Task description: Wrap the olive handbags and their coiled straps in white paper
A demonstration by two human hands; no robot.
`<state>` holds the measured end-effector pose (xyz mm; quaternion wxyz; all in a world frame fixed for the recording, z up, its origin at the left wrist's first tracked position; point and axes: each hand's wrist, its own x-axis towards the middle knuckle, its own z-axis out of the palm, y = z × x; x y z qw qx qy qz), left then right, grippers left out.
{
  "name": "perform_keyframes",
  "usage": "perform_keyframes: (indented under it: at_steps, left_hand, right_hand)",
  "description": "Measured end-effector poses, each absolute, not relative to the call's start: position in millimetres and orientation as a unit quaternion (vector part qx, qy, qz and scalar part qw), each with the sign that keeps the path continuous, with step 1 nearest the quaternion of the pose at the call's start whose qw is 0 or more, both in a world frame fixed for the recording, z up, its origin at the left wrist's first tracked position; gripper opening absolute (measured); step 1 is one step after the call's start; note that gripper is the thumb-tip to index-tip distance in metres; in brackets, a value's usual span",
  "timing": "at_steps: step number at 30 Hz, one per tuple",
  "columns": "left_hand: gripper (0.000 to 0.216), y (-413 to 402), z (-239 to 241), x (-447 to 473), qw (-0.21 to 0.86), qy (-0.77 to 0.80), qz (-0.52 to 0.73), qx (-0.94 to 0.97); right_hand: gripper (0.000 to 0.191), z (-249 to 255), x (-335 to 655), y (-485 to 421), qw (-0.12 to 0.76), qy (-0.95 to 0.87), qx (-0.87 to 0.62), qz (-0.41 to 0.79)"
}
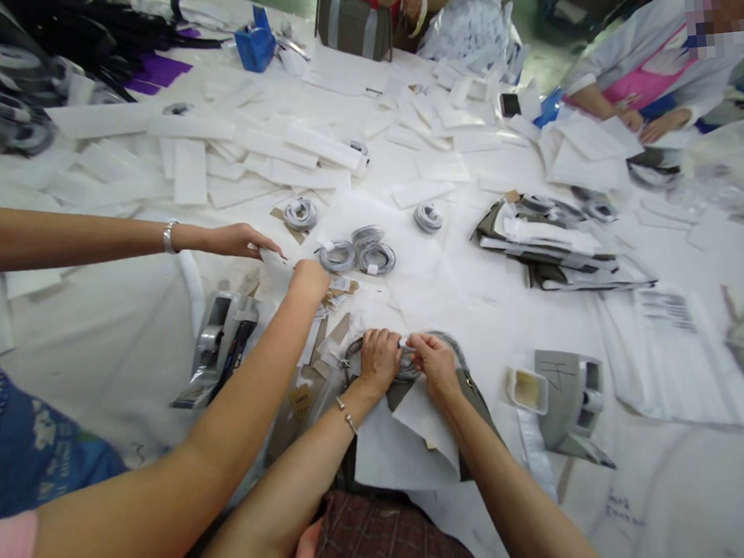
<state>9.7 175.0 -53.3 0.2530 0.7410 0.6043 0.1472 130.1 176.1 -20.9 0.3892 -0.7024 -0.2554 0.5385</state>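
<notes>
Both my hands work over a dark olive bag (pixel 479 395) in front of me. My left hand (pixel 379 361) has its fingers bent over a coiled grey strap (pixel 408 368) on top of the bag. With its fingertips pinched, my right hand (pixel 435 362) holds a small white strip (pixel 404 343) at the coil, between the two hands. A sheet of white paper (pixel 391 455) lies across the bag under my wrists, one corner folded up. The far side of the coil is partly hidden by my fingers.
At my left, a co-worker's arms (pixel 227 413) reach over the table beside a tape dispenser (pixel 221 344). Grey coils (pixel 376 259) lie ahead. To the right are another dispenser (pixel 568 401), a small tub (pixel 528 389) and stacked bags (pixel 557 245). White paper pieces (pixel 295 147) cover the back.
</notes>
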Motion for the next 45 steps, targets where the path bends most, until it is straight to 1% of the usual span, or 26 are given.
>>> perform_keyframes:
  at_steps: [8, 14, 16, 18, 22, 23, 26, 29, 35, 39, 41, 45]
  left_hand:
    - [0.014, 175.3, -56.1, 10.9, 0.252, 0.609, 0.141, 0.739]
    - [0.015, 175.7, -56.1, 11.2, 0.257, 0.607, 0.142, 0.739]
    - [0.015, 175.6, -56.1, 11.4, 0.256, 0.607, 0.144, 0.738]
    - [0.015, 175.2, -55.8, 11.3, 0.255, 0.608, 0.148, 0.737]
    - [0.014, 174.1, -55.1, 10.7, 0.250, 0.603, 0.158, 0.741]
    - [0.014, 173.9, -55.3, 10.6, 0.249, 0.600, 0.162, 0.742]
    - [0.012, 173.4, -58.3, 11.8, 0.252, 0.591, 0.177, 0.746]
    - [0.011, 172.8, -64.6, 14.8, 0.259, 0.584, 0.187, 0.746]
    - [0.034, 172.3, -73.2, 15.5, 0.270, 0.582, 0.225, 0.733]
    - [0.043, 173.2, -72.0, 13.5, 0.284, 0.575, 0.228, 0.732]
    - [0.038, 172.8, -68.3, 16.7, 0.291, 0.572, 0.214, 0.737]
    - [0.020, 176.4, -46.6, 13.2, 0.305, 0.571, 0.186, 0.739]
  right_hand:
    - [0.025, -37.8, 132.7, 166.7, 0.273, -0.307, -0.757, 0.508]
    - [0.019, -36.9, 132.7, 170.6, 0.252, -0.306, -0.767, 0.504]
    - [0.021, -35.3, 134.2, 168.1, 0.252, -0.311, -0.765, 0.504]
    - [0.025, -32.7, 137.8, 164.7, 0.273, -0.312, -0.755, 0.508]
    - [0.036, -26.3, 145.9, 162.2, 0.378, -0.261, -0.702, 0.545]
    - [0.039, -25.0, 146.4, 163.2, 0.392, -0.246, -0.690, 0.557]
    - [0.044, -23.0, 142.6, 168.4, 0.380, -0.240, -0.678, 0.581]
    - [0.045, -24.2, 135.9, 172.3, 0.368, -0.243, -0.686, 0.579]
    - [0.045, -27.6, 134.2, 173.5, 0.379, -0.225, -0.687, 0.578]
    - [0.043, -29.0, 134.9, 173.5, 0.357, -0.241, -0.698, 0.572]
    - [0.041, -30.5, 134.6, 173.1, 0.339, -0.253, -0.710, 0.563]
    - [0.036, -33.6, 135.1, 171.4, 0.318, -0.263, -0.728, 0.547]
